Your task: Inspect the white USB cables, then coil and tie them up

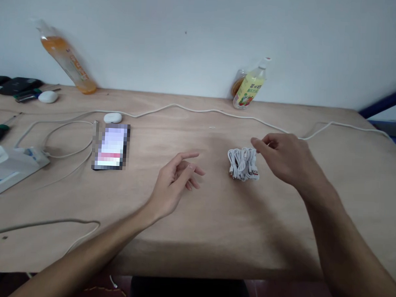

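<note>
A bunch of coiled white cables lies on the wooden table, right of the middle. Just beyond its upper right side is my right hand, thumb and fingers pressed together; whatever is between them, if anything, is too small to make out. My left hand hovers over the table to the left of the bunch, fingers loosely spread and holding nothing. A small pale loop lies on the table beyond both hands.
A phone, a white case and thin cables are on the left, near a white box. An orange bottle and a yellow bottle lean at the wall. One long white cable crosses the table's back.
</note>
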`<state>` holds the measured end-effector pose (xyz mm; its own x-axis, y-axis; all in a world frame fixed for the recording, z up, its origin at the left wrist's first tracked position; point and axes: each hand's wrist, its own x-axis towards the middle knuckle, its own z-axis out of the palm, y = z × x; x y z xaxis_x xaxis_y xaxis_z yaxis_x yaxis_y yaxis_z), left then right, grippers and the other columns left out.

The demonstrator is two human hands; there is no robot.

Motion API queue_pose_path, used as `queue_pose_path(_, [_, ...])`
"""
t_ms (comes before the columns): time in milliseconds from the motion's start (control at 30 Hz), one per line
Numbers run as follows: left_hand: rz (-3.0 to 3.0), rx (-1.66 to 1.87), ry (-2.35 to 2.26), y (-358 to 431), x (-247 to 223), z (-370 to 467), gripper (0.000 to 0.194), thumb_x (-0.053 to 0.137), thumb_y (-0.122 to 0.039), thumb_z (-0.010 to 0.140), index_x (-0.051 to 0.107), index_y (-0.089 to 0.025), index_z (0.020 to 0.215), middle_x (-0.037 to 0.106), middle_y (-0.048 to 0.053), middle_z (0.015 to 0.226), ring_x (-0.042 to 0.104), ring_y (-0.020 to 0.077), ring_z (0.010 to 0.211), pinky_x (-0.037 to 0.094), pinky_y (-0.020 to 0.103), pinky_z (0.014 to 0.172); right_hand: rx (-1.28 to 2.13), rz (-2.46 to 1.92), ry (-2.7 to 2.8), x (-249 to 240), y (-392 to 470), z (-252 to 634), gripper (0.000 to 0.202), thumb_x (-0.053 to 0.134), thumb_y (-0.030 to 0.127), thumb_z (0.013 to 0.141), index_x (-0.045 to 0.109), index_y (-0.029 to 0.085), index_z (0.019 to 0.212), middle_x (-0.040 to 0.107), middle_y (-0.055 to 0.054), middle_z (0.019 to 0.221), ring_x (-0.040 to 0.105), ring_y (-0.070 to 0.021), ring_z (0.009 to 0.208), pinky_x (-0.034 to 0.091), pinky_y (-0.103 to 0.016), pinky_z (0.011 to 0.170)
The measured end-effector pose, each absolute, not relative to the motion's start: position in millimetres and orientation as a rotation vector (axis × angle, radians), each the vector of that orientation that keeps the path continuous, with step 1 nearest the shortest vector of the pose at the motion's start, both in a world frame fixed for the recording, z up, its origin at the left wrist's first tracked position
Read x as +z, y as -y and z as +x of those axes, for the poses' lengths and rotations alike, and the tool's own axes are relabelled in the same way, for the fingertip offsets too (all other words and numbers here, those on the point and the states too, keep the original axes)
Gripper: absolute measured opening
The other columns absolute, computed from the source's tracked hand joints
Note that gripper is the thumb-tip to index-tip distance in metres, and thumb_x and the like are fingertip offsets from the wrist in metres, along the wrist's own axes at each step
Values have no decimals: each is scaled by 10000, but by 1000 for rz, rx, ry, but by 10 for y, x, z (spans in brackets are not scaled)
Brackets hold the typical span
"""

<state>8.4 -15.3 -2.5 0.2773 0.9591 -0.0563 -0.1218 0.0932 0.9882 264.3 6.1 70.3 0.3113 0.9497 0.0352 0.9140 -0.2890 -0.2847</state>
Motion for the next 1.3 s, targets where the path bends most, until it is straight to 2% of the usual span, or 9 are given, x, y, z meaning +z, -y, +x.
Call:
queue_pose_path(133, [1209,988,-954,150,-24,70,394,708,-446,1022,704,-172,1305,849,72,969,739,165,672,569,282,630,297,-1848,1835,606,205,2370,277,612,332,1018,637,225,764,684,-22,649,603,-190,587,385,-311,609])
queue_pose_path(200, [1241,974,-961,143,-25,63,401,687,-462,1023,713,-163,1288,835,60,945,737,174,682,578,294,650,379,-1570,2065,482,336,2139,171,568,264,1045,676,204,928,722,-14,699,619,-173,574,407,-292,593])
queue_pose_path(300, [1327,984,-996,122,-38,59,334,654,-457,1023,789,-166,1118,804,54,914,746,201,812,580,307,747,230,-1283,2392,234,427,1821,193,503,192,1085,694,161,1078,813,-104,892,730,-222,727,479,-320,645])
queue_pose_path(433, [1363,1006,-1028,99,-75,58,374,601,-475,1037,801,-185,911,806,68,939,739,235,939,548,327,844,53,-1172,2480,-66,373,1662,236,482,117,1068,700,130,1157,835,-163,1024,787,-269,874,572,-352,706])
queue_pose_path(633, [1403,953,-1096,93,-103,43,375,597,-494,1026,794,-188,934,798,56,901,726,240,891,537,333,809,-6,-1037,2386,-370,306,1703,264,492,145,1069,694,93,1230,828,-179,1040,812,-295,951,643,-373,719])
queue_pose_path(833, [1409,931,-1136,77,-122,36,350,624,-498,998,779,-188,954,826,74,965,752,254,922,566,349,838,144,-1058,2291,-534,325,1671,320,496,133,1047,654,148,1325,830,-151,1094,811,-289,977,677,-386,769])
queue_pose_path(1000, [1398,946,-1123,101,-84,41,316,647,-475,1003,788,-193,983,842,72,1001,778,247,936,594,348,852,25,-1025,2211,-377,352,1689,182,528,277,1080,678,174,1074,792,-70,827,729,-203,656,551,-296,579])
queue_pose_path(1100, [1355,952,-1074,121,-68,55,292,664,-451,1009,796,-190,1005,845,73,1002,800,246,945,625,359,878,-86,-1164,2111,-112,377,1841,241,546,346,1078,667,227,907,691,0,639,631,-159,524,464,-275,547])
queue_pose_path(1300, [1171,978,-968,127,-71,64,316,747,-469,985,821,-176,1076,862,109,1152,822,269,1054,648,412,1004,99,-1804,1342,425,270,2585,213,580,392,997,641,255,845,667,16,613,612,-185,521,451,-306,573])
